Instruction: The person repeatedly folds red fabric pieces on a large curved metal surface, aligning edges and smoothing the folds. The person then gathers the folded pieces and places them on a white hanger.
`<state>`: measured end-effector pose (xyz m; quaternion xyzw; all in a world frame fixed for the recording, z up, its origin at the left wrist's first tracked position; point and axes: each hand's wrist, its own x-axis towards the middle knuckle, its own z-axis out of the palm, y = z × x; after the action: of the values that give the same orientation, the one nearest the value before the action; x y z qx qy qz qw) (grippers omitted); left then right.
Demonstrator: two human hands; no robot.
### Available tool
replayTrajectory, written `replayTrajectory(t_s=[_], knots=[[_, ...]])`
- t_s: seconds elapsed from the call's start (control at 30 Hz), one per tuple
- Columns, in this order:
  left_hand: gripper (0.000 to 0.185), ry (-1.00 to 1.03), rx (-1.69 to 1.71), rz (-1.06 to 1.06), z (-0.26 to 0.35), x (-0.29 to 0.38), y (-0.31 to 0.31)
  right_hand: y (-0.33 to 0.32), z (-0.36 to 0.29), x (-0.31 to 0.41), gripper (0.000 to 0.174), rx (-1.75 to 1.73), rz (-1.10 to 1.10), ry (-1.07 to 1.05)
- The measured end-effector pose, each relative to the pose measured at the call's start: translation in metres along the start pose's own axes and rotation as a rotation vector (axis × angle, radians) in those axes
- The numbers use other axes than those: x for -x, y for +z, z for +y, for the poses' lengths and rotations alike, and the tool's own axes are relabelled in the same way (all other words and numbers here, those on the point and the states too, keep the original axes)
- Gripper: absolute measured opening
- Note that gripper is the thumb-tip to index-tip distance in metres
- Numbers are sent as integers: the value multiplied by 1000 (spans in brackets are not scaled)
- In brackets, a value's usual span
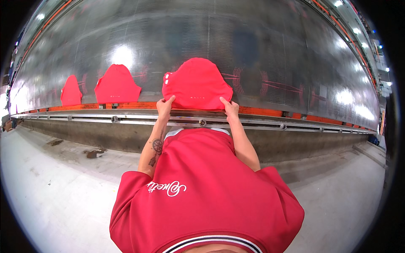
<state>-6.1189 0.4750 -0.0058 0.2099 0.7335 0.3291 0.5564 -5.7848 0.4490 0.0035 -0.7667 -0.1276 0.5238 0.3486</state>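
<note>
Before me a red fabric piece, rounded at its far end, lies flat on a long grey table. Small pale lettering runs near its close edge, and two white tags show at its left side. My left hand pinches the close left corner, thumb on top. At the opposite corner, my right hand grips the cloth the same way. The fingers under the fabric are hidden on both sides.
Two more red fabric pieces, one nearer and one farther, lie to the left. Thin red curved lines mark the tabletop. An orange strip and a metal rail with bolts run along the close edge, above a pale floor.
</note>
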Motion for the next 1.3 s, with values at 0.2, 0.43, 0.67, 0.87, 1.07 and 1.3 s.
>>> replayTrajectory(t_s=[0.2, 0.43, 0.67, 0.87, 1.07, 1.3], knots=[[40, -7, 179, 22, 0, -8, 17, -2, 4, -14, 40, -110, -133, -250], [37, 9, 169, 7, 0, -17, 5, -5, -3, -17, 37, -376, -325, -80], [30, 134, 351, -113, 31, -9, 15, 12, -40, 14, 38, -127, -288, -494], [20, 178, 600, -281, 94, 5, -51, 44, -126, 104, 35, -221, -244, -547], [23, -33, 585, -358, 165, 10, -220, 158, -146, 195, 33, -336, -312, -311], [27, 26, 487, -360, 194, -46, -395, 340, -108, 231, 30, -423, -370, -299]])
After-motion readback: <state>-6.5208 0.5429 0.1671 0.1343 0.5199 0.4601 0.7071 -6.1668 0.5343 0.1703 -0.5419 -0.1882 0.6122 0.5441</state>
